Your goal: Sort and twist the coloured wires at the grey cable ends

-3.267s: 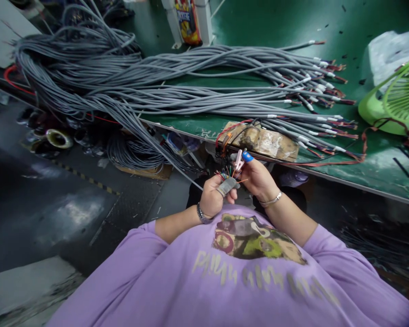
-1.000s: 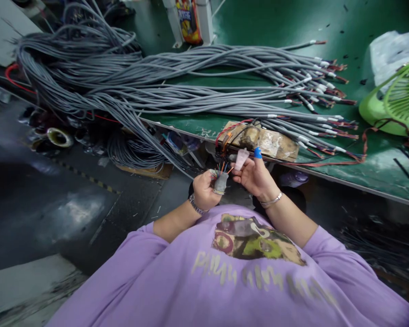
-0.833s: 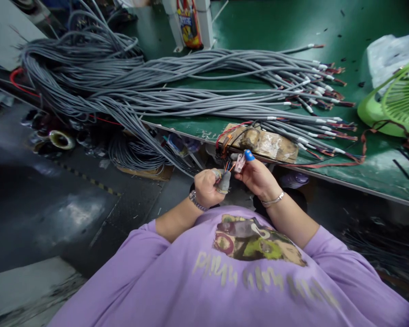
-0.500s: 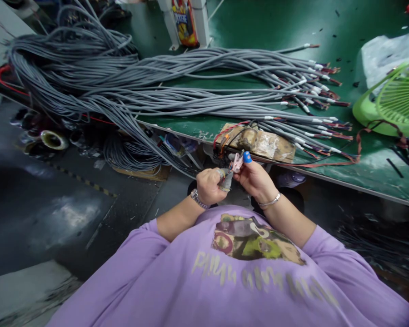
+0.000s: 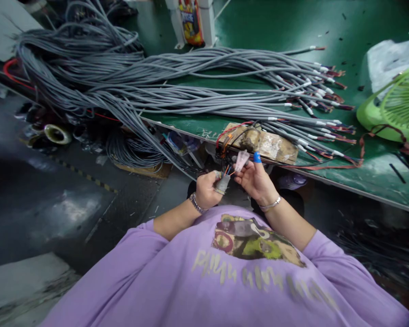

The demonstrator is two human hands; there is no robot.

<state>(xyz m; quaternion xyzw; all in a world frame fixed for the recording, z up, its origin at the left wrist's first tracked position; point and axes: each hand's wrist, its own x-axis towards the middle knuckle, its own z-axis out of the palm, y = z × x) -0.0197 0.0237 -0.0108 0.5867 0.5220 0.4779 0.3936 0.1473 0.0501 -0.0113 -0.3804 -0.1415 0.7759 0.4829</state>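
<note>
Thin orange and blue wires (image 5: 227, 170) stick up from the closed fingers of my left hand (image 5: 207, 187), which grips the end of a cable mostly hidden in the fist. Grey wrapping covers its fingertips. Close on the right, my right hand (image 5: 259, 181) has its blue-capped thumb raised apart and its other fingers half bent, their tips at the wires. A pale pink tapered piece (image 5: 241, 161) shows at these fingers; whether it is a finger wrap or something separate, I cannot tell.
Long grey cables (image 5: 191, 102) with stripped ends lie across the green table (image 5: 266, 27). At its front edge sits a taped cardboard-brown block (image 5: 276, 147). A green fan (image 5: 395, 106) stands at the right. Coiled cable (image 5: 132, 152) rests below the table.
My right thumb has lifted away from the pink piece and the fingers have opened. More of the coloured wires shows between my hands. The camera view has shifted slightly.
</note>
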